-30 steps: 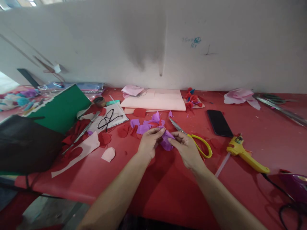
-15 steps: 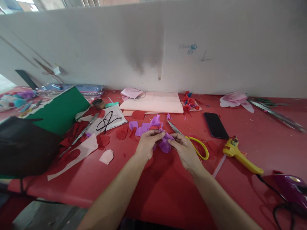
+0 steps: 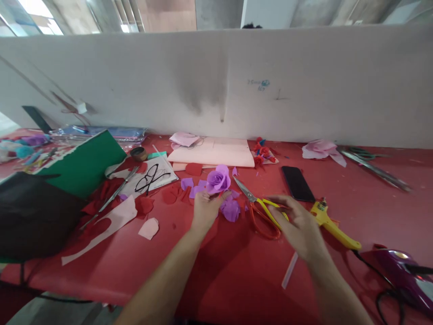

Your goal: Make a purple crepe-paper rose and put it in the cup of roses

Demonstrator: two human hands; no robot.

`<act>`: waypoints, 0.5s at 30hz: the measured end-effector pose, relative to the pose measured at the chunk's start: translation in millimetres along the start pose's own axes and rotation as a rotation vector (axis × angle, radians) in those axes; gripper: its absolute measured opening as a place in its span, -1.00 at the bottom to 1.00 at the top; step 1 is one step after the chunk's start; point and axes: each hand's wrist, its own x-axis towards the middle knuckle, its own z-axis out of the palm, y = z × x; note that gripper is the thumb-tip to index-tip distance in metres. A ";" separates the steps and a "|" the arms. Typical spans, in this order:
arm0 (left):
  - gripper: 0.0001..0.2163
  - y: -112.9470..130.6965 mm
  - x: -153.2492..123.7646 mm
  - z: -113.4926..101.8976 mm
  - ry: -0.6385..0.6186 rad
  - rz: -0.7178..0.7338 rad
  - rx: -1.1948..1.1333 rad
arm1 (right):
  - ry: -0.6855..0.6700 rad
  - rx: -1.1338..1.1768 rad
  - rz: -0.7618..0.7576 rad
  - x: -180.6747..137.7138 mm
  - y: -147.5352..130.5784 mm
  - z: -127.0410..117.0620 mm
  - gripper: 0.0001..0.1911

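Observation:
Upright in my left hand is a purple paper rose, pinched at its base between thumb and fingers. Loose purple petals lie just right of that hand. My right hand hovers at the scissors, thumb and fingers apart around the yellow handle. Whether they touch the handle I cannot tell. The scissors lie on the red table, blades toward the back, with a red loop beside the yellow one. More purple petals lie behind my left hand.
Right of the scissors are a phone, a yellow glue gun and a purple device with a cable. Glasses, tweezers and paper scraps lie left. Pink sheets sit before the white partition.
My right hand has left the purple paper and moved right to the scissors. The rose in my left hand now faces up in full view. My view has tilted up slightly.

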 end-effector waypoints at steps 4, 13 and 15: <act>-0.81 -5.9 2.9 3.6 -0.056 0.055 -0.053 | 0.177 -0.678 0.012 -16.8 47.6 -70.1 -0.63; -0.85 -13.3 11.3 -0.8 -0.056 -0.281 -0.327 | -0.028 -1.240 0.112 -32.1 85.2 -90.1 -0.58; -0.85 -13.8 13.9 -2.5 -0.067 -0.354 -0.374 | -0.030 -1.249 0.108 -28.9 83.9 -89.0 -0.58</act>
